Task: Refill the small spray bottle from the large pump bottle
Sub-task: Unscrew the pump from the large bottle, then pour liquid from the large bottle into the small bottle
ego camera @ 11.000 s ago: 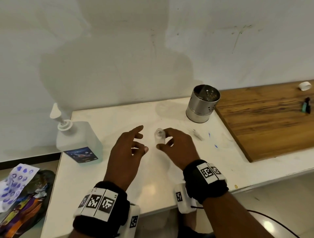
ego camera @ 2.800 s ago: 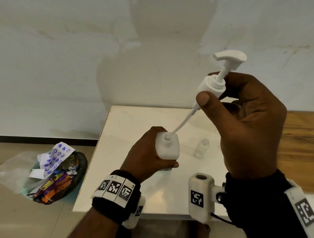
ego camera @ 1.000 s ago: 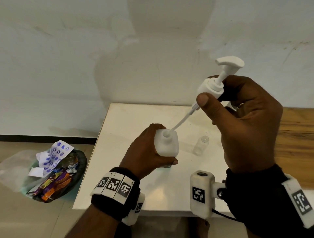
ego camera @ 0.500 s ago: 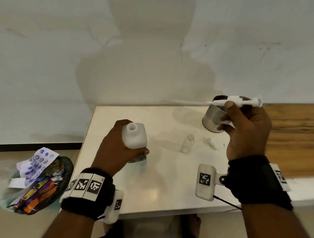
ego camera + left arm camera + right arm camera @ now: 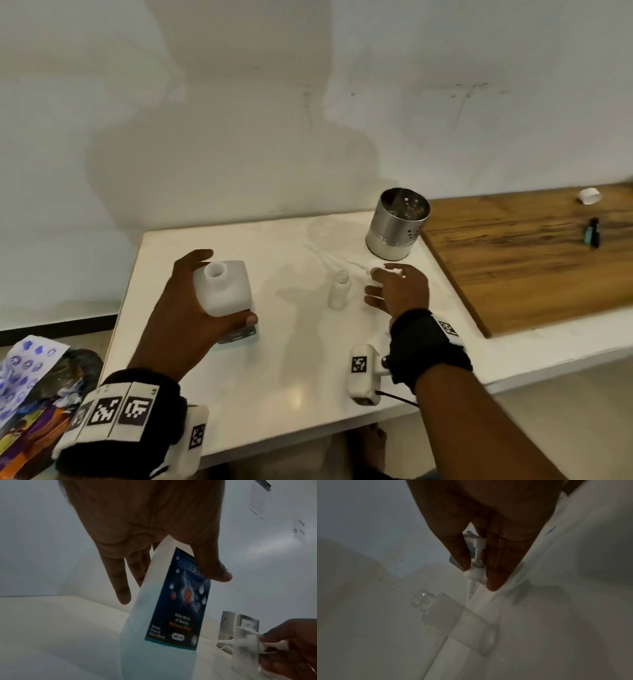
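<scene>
My left hand point(image 5: 181, 305) grips the large white bottle point(image 5: 224, 291) near the table's left side; its neck is open with no pump in it. The bottle's blue label point(image 5: 178, 601) shows under my thumb, and the bottle leans a little. The small clear spray bottle point(image 5: 339, 289) stands upright and uncapped mid-table. Just right of it, my right hand point(image 5: 400, 291) is low over the table, pinching the white pump head point(image 5: 476, 566). The pump's thin tube point(image 5: 329, 260) lies on the table toward the far left.
A perforated metal can point(image 5: 397, 224) stands behind my right hand. A wooden board point(image 5: 531, 267) to the right carries a white cap point(image 5: 589, 196) and a small dark item point(image 5: 591, 233). A trash bag point(image 5: 37, 404) sits on the floor left of the white table point(image 5: 301, 387).
My right hand has brought the pump down from the air by the can to the table beside the small bottle. My left hand still holds the large bottle.
</scene>
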